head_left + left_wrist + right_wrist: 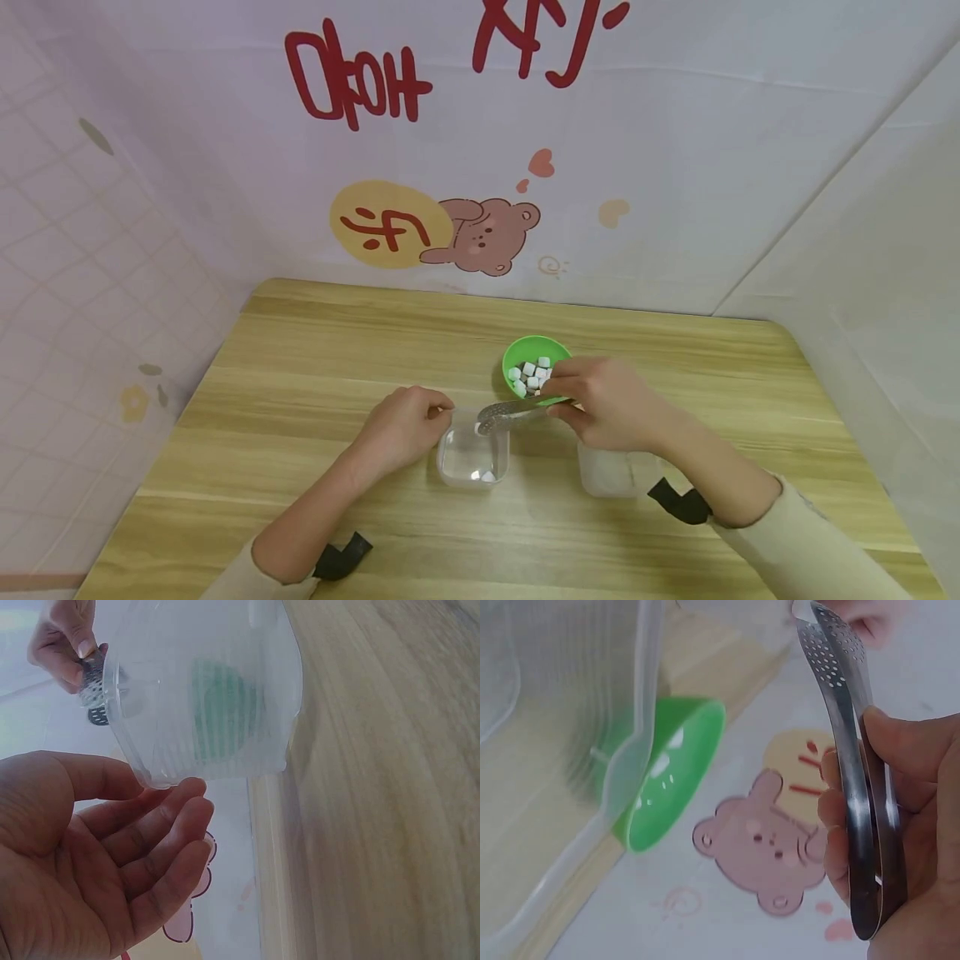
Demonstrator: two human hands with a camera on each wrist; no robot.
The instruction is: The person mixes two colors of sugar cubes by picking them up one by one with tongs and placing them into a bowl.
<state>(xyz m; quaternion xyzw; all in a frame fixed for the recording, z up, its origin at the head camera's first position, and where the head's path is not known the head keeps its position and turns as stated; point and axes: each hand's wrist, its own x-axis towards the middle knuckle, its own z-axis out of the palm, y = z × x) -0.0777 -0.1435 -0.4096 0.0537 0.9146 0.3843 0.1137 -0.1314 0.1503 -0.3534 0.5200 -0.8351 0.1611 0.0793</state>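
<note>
My right hand (611, 404) grips metal tongs (847, 750) with perforated tips. Pinched in those tips is a small white cube (802, 609), held over the back of a clear plastic container (442, 467). A couple of white pieces (487, 477) lie at that container's near side. At its back left corner, my left hand (401, 429) pinches the rim between thumb and finger, the other fingers loosely bent (169, 877). Behind the containers stands a green bowl (534, 340) with several white cubes (532, 382), partly hidden by the right hand.
A second translucent container (607, 475) stands below my right forearm, partly covered by the hand. The wooden table (337, 350) ends at a white cloth backdrop (660, 208) printed with a bear. Black straps (341, 558) sit at both wrists.
</note>
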